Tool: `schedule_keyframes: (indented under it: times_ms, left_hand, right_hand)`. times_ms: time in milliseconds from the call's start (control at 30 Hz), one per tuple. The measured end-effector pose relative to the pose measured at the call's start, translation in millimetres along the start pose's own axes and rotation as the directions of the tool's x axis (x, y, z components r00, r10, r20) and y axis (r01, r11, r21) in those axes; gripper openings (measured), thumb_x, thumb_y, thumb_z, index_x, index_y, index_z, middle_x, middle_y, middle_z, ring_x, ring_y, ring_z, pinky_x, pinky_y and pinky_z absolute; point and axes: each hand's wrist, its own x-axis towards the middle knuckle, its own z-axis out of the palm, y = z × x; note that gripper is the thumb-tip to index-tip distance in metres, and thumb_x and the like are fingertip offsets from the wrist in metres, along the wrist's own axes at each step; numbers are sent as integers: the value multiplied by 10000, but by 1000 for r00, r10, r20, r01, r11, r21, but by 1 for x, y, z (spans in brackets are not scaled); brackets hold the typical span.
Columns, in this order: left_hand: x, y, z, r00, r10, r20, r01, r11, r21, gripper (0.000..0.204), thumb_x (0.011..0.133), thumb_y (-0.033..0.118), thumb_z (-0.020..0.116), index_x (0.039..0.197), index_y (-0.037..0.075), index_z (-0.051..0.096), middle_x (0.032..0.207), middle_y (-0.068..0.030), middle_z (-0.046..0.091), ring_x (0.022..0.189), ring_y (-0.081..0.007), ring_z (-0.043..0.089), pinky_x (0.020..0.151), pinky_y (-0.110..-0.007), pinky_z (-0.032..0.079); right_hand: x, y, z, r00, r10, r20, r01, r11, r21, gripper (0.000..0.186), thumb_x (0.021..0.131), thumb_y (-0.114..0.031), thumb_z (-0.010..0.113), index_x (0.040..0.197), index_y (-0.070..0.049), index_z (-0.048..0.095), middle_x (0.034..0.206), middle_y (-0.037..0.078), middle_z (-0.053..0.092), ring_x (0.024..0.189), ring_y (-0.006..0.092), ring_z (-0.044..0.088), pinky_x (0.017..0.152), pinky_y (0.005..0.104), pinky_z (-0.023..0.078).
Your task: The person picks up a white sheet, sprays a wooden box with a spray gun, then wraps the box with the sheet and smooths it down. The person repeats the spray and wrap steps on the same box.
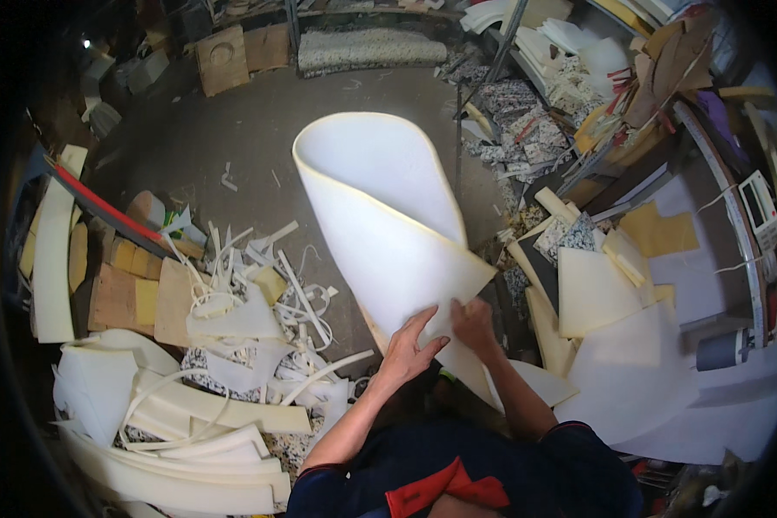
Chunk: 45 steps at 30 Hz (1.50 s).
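The white foam sheet point(380, 259) is curled into a loose cone over the floor point(233, 129), overlap formed but seemingly unfastened, left hand point(410, 347) spread open against it, right hand point(475, 328) curled there, pinch unclear, offcuts point(242, 315) heaped toward the floor's left edge!

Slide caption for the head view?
Left hand and right hand at a curled white foam sheet, pale offcuts on both sides.

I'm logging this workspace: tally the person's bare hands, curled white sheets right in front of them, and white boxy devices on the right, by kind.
Bare hands, left hand and right hand: 2
Curled white sheet: 1
White boxy device: 1
Total: 4
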Motion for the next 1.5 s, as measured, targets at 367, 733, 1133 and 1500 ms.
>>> schedule_keyframes:
  times_ms: [367,733,1133,1500]
  left_hand:
    - [-139,-163,13,759,-561,331,389,798,460,372,824,294,749,1078,28,694,988,-182,707,909,-285,693,818,-378,526]
    - [-203,-204,60,773,-446,452,216,854,473,131,867,156,643,859,26,662,811,-161,693,811,-339,678,711,-404,510]
    - [-189,-151,89,647,-563,514,337,816,469,258,919,278,651,872,28,607,765,-167,610,740,-291,606,666,-410,467]
    - [-204,-127,66,348,-809,474,554,585,592,356,909,363,641,867,11,620,823,-205,643,814,-368,643,713,-455,482]
  right_hand:
    - [25,53,-98,936,259,-239,-146,902,407,248,864,-203,607,957,26,614,906,202,620,762,300,587,738,414,458]
    - [1,290,-351,610,340,-716,-331,930,159,506,927,-422,570,1020,69,656,1070,184,613,985,285,567,892,430,465]
    - [-121,468,-583,-15,250,-968,-559,801,215,368,791,-216,605,922,123,664,944,259,680,845,351,669,758,443,537]
    - [-287,577,-462,-120,928,-353,-294,306,905,582,946,-475,588,1286,-12,492,1121,170,634,815,377,661,636,504,559]
